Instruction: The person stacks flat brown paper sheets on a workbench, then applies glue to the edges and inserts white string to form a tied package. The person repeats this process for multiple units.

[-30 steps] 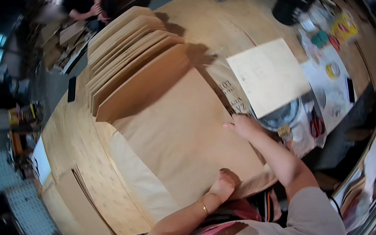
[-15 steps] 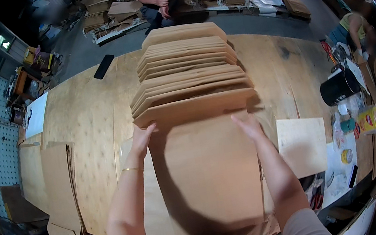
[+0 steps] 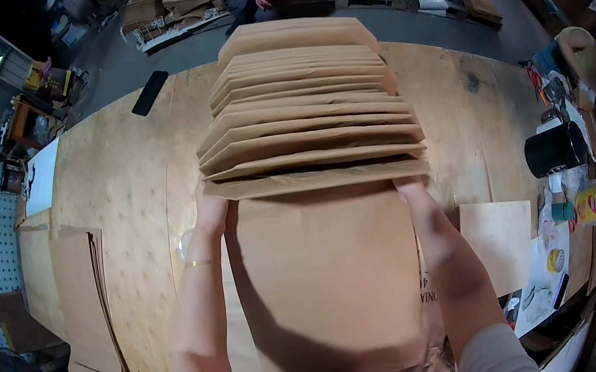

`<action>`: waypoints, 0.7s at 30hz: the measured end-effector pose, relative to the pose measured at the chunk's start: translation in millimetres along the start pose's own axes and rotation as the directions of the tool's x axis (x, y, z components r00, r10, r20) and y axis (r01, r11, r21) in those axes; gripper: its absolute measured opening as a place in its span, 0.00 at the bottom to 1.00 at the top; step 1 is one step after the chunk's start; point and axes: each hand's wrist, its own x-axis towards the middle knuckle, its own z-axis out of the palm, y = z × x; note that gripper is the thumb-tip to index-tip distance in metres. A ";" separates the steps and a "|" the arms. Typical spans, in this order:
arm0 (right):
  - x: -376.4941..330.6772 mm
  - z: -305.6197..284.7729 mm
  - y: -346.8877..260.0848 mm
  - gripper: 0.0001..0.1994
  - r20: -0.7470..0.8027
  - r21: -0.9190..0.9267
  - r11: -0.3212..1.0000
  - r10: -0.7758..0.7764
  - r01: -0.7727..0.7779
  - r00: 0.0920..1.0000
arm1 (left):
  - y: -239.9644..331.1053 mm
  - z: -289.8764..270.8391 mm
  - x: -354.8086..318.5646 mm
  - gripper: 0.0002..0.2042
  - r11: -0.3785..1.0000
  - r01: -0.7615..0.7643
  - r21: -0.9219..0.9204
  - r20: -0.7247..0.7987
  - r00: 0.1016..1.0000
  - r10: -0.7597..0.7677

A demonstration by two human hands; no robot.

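Observation:
A fanned stack of brown paper bags (image 3: 327,274) lies before me, with folded flat ends (image 3: 304,123) overlapping in stepped rows toward the far side. At the left edge, my left hand (image 3: 211,205) touches the bags just under the nearest folded end. My right hand (image 3: 409,189) is at the opposite edge, level with the left. That folded end covers the fingers of both hands, so their grip is hidden. Dark print shows on a sheet beside my right forearm.
The plywood table (image 3: 132,211) carries a phone (image 3: 150,92) at far left and cardboard sheets (image 3: 85,310) at left. Right are a pale board (image 3: 499,244), a black pot (image 3: 556,149) and a yellow packet (image 3: 592,204). One person sits beyond the table; another is at far right.
The nearest folded end has come down over my fingers, hiding thumbs that lay visible on the bag. Both hands remain at the side edges. The view has shifted slightly.

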 end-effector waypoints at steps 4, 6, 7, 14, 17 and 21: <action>-29.7 73.6 -33.6 0.32 0.055 -0.867 0.499 0.091 0.002 0.994 | -24.4 -33.3 4.7 0.24 0.999 -0.011 -0.044 0.027 1.000 0.012; -44.8 83.1 -38.0 0.34 0.067 -0.936 0.341 -0.069 0.087 0.995 | -27.0 -26.7 -1.1 0.25 0.998 -0.001 -0.056 0.021 1.000 0.002; -66.2 89.6 -29.6 0.35 0.080 -0.917 0.364 -0.226 0.161 0.971 | -25.4 -24.2 -7.6 0.30 0.997 -0.020 0.079 0.010 1.000 0.019; -180.8 223.2 -25.0 0.41 0.729 -0.632 -0.391 -0.010 0.669 0.684 | -22.9 -3.1 -163.1 0.48 0.451 -0.102 0.887 -0.013 0.970 0.244; -115.0 277.8 -29.7 0.45 0.701 -0.584 -0.522 0.061 0.621 0.711 | -40.7 -8.2 -210.4 0.52 0.306 -0.136 0.942 0.083 0.980 0.180; -67.2 299.9 -14.5 0.48 0.595 -0.490 -0.590 0.313 0.642 0.741 | -49.6 -9.9 -219.0 0.55 0.280 -0.066 0.958 0.074 0.997 -0.017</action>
